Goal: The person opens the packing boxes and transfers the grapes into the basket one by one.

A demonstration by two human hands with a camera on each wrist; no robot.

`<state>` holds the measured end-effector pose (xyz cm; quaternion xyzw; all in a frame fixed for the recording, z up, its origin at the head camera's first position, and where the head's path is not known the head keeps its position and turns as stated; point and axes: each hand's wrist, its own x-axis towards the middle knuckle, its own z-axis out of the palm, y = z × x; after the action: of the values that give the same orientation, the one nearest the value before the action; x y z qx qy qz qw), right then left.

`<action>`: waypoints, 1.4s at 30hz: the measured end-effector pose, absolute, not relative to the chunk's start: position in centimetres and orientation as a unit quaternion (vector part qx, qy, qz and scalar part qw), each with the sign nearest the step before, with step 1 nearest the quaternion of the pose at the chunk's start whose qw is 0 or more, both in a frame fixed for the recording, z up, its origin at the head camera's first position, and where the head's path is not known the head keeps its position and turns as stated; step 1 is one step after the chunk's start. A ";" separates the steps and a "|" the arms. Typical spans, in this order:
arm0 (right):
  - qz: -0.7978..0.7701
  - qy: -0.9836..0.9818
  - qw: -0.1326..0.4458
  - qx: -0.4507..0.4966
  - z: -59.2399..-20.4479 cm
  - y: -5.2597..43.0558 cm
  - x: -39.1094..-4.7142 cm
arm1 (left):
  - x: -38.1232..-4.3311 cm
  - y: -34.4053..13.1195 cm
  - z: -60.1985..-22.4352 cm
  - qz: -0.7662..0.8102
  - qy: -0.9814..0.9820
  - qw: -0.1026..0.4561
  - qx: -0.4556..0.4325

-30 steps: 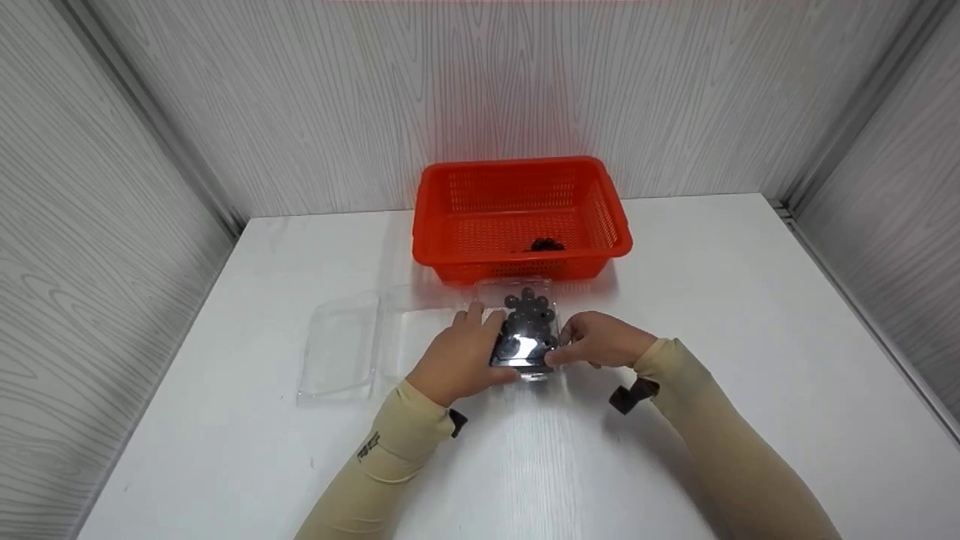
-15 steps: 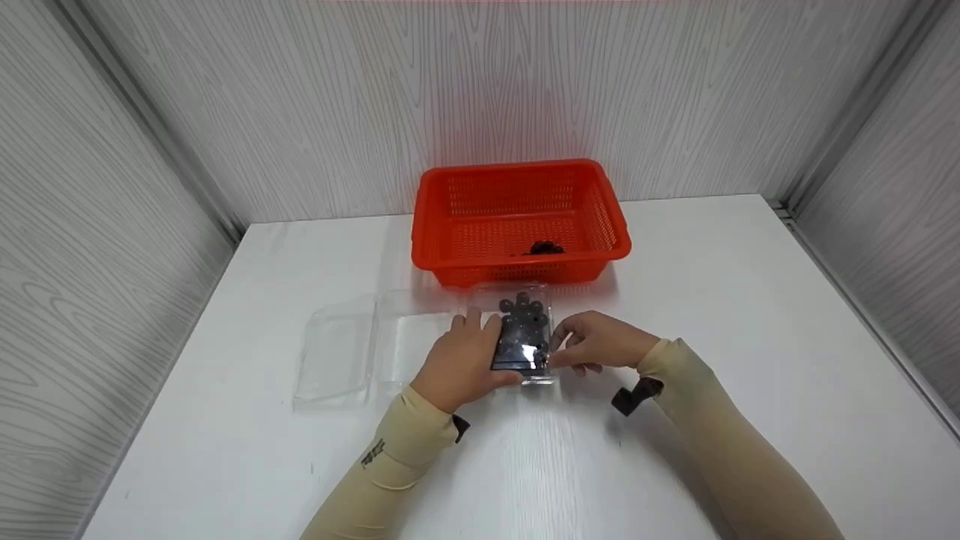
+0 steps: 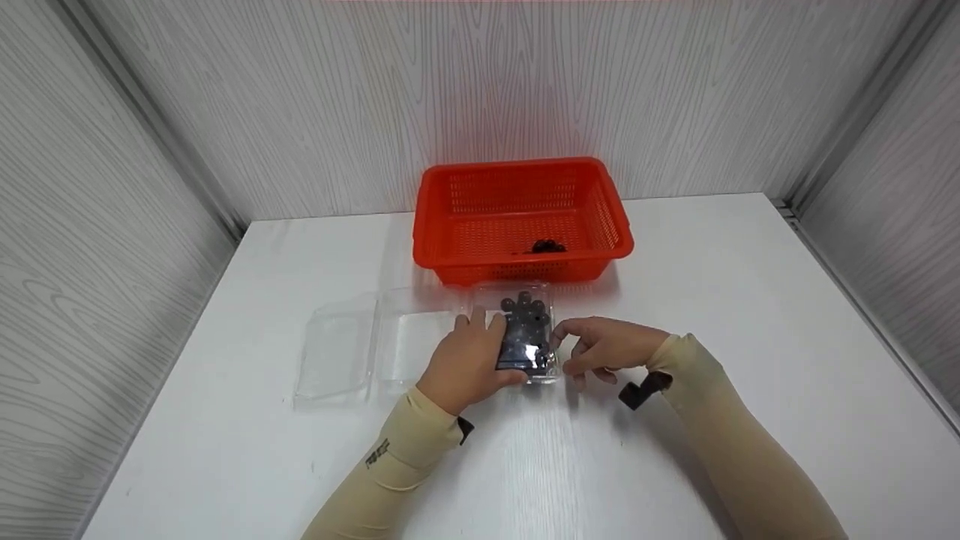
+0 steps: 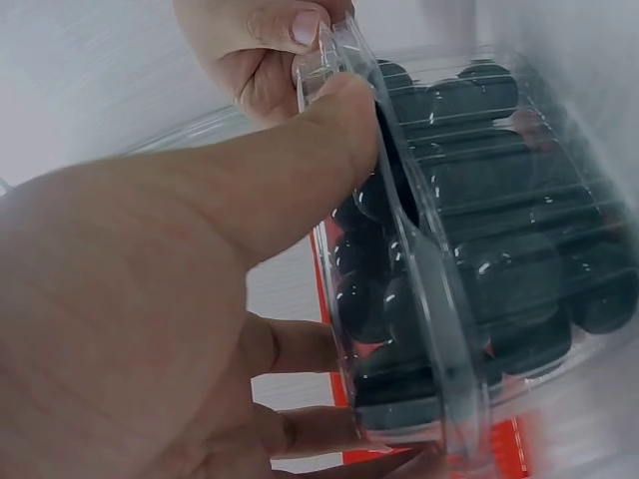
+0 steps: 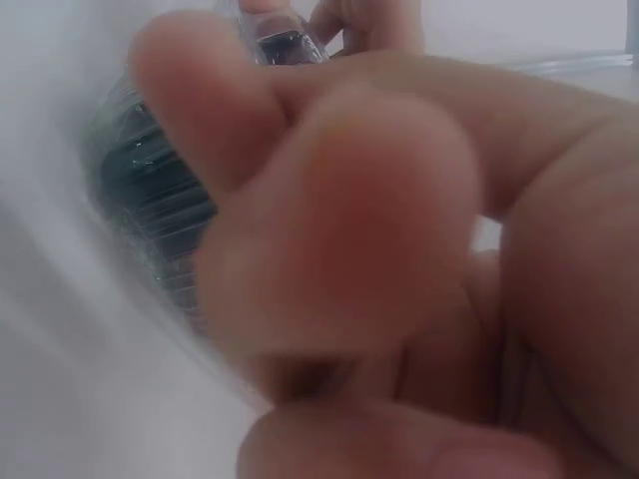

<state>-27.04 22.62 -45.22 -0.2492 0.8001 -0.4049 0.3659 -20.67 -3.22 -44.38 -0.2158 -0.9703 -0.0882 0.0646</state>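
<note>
A see-through plastic clamshell box full of dark round grapes lies on the table in front of the basket. My left hand grips its left side, the thumb on the near rim and the fingers along the side wall. At the box's right edge is my right hand, its index finger reaching to the edge and the thumb held apart from it. In the right wrist view the right fingers cover much of the box.
Behind the box stands a red plastic basket with a small dark bunch inside. Left of the left hand lie two clear plastic tray halves, a middle one and an outer one. Wood-grain walls enclose the table.
The right thumb has come away from the box's edge and the right hand has shifted slightly right. The box slid a little toward me; the left hand keeps its grip.
</note>
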 end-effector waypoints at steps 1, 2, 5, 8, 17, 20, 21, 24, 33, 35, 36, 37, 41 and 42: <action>-0.402 0.798 0.372 -0.250 -45.2 22.6 -27.0 | -20.7 -3.2 -44.4 -0.086 -0.971 0.068 -0.214; -0.400 0.796 0.378 -0.252 -45.2 22.6 -26.9 | -20.6 -3.1 -44.4 -0.085 -0.971 0.071 -0.213; -0.391 0.792 0.394 -0.256 -45.2 22.4 -26.7 | -20.6 -3.0 -44.6 -0.076 -0.972 0.078 -0.206; -0.389 0.793 0.396 -0.252 -45.1 22.3 -26.6 | -20.6 -2.9 -44.6 -0.068 -0.975 0.084 -0.194; -0.384 0.797 0.383 -0.265 -45.3 21.8 -26.4 | -20.7 -2.7 -44.5 -0.097 -0.975 0.061 -0.189; -0.381 0.799 0.376 -0.275 -45.5 21.7 -26.4 | -20.7 -2.7 -44.6 -0.100 -0.976 0.063 -0.185; -0.380 0.799 0.375 -0.276 -45.5 21.7 -26.4 | -20.7 -2.6 -44.7 -0.099 -0.976 0.065 -0.184; -0.387 0.791 0.385 -0.276 -45.5 21.8 -26.4 | -20.6 -2.6 -44.7 -0.097 -0.976 0.068 -0.184; -0.390 0.795 0.391 -0.252 -45.6 21.3 -26.0 | -20.3 -2.5 -44.7 -0.088 -0.975 0.075 -0.192; -0.382 0.802 0.387 -0.247 -45.5 21.2 -26.0 | -20.3 -2.4 -44.7 -0.089 -0.975 0.073 -0.191; -0.379 0.805 0.385 -0.245 -45.5 21.1 -26.0 | -20.3 -2.4 -44.6 -0.090 -0.975 0.071 -0.191; -0.376 0.808 0.382 -0.245 -45.5 21.1 -26.0 | -20.3 -2.4 -44.6 -0.089 -0.975 0.067 -0.190; -0.372 0.811 0.376 -0.248 -45.4 21.1 -26.0 | -20.3 -2.4 -44.5 -0.091 -0.977 0.055 -0.185; -0.372 0.812 0.375 -0.250 -45.3 21.1 -26.0 | -20.3 -2.4 -44.4 -0.091 -0.977 0.051 -0.185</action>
<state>-25.99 21.12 -45.35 -0.2496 0.8117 -0.3722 0.3746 -20.33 -2.41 -44.43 -0.1846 -0.9772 -0.0914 0.0509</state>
